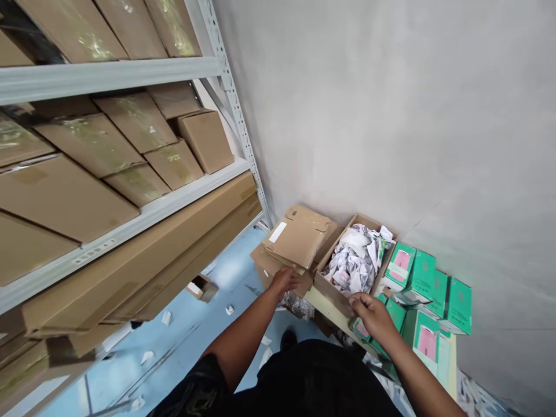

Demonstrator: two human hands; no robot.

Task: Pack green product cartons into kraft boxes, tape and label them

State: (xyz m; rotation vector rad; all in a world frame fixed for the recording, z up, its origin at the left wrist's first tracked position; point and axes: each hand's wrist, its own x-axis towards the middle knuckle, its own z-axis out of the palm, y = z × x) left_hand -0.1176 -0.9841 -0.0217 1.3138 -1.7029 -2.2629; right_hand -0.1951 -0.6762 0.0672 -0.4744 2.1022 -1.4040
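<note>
An open cardboard box [334,296] filled with crumpled printed paper [355,255] stands on a table against the wall. My right hand [371,313] is at its near right corner, fingers closed on the box's edge. To the left lies a stack of flattened cardboard [299,231] with a white label. My left hand [285,281] reaches to the near edge of this stack, its fingers stretched out over the brown cardboard. Its fingertips partly blend with the cardboard, and I see nothing held in them.
Several green boxes [458,304] with pink panels crowd the table's right side. A metal rack [234,98] full of cartons rises at left, with long cartons [174,249] below its shelf. Paper scraps [147,356] and a small open carton [203,288] lie on the blue floor.
</note>
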